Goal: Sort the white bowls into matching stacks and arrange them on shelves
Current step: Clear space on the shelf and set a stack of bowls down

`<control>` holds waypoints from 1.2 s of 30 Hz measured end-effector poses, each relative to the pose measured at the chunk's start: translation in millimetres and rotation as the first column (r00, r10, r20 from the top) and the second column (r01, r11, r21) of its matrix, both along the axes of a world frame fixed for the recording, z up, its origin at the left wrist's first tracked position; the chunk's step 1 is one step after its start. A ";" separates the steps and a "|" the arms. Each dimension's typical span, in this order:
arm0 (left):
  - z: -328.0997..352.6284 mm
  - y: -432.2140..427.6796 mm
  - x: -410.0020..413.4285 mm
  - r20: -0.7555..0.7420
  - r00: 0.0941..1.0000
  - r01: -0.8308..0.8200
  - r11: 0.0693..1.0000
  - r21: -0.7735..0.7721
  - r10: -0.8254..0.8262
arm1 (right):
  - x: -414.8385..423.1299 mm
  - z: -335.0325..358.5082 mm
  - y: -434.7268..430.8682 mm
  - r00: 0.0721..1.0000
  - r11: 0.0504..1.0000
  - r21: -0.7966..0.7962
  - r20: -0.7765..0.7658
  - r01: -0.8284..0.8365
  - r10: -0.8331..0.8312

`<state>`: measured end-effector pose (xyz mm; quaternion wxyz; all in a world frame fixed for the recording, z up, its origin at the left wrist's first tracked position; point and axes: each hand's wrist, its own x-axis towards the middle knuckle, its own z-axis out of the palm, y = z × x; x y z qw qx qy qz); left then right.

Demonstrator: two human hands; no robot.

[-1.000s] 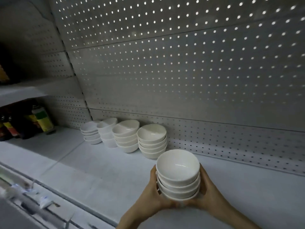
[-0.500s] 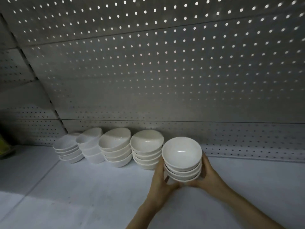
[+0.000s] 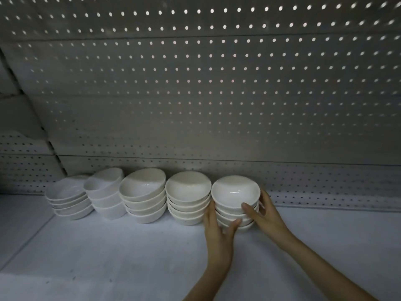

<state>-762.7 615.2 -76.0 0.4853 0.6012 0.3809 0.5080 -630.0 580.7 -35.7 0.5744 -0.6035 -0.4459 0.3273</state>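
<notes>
A stack of several white bowls [image 3: 235, 193] stands on the white shelf [image 3: 108, 253], at the right end of a row against the back panel. My left hand [image 3: 218, 231] cups its left side and base, thumb under the lowest bowl. My right hand [image 3: 263, 213] wraps its right side, thumb on the front of the upper bowls. To the left stand four more stacks: deep bowls [image 3: 188, 198], deep bowls [image 3: 143, 195], a leaning stack of three taller bowls [image 3: 105, 192] and shallow dishes [image 3: 68, 199]. The top bowls tilt toward me.
A perforated metal back panel [image 3: 217, 94] rises behind the row. The shelf runs on to the right of the held stack and forward toward me. A seam [image 3: 23, 244] crosses the shelf at the left.
Both hands have carried the stack back and set it down beside the fourth stack, close to the back panel. The view has moved in closer.
</notes>
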 end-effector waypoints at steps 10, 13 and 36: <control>12.4 -3.2 14.2 0.093 0.994 -0.054 0.995 -0.088 0.062 | -6.3 -4.3 8.8 0.997 0.999 -0.024 0.055 0.046 -0.045; 8.5 -2.8 10.3 0.033 0.999 -0.021 0.998 -0.055 0.023 | -9.2 -2.1 7.9 0.996 0.998 -0.034 0.080 0.050 -0.048; 47.1 -1.2 -99.8 -0.828 0.535 0.422 0.796 0.433 0.167 | 37.2 34.6 -175.4 0.483 0.798 -0.321 0.874 0.510 0.043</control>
